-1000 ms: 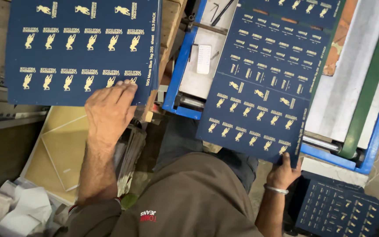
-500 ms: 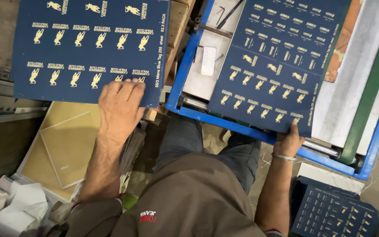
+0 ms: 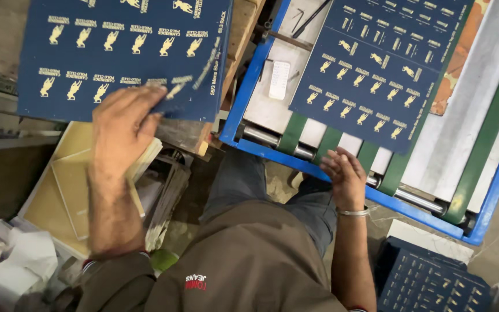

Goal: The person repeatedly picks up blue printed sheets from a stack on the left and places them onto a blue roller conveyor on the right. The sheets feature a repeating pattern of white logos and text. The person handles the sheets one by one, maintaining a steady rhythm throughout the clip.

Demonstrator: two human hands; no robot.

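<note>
The blurred left hand [image 3: 121, 118] pinches the top navy sheet [image 3: 125, 58], cut off above, while the right hand [image 3: 346, 175] hovers released.

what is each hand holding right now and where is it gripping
The left hand lifts the top navy printed sheet off the stack by its near edge. The right hand is open, holding nothing, near the sheet on the belts.
</note>
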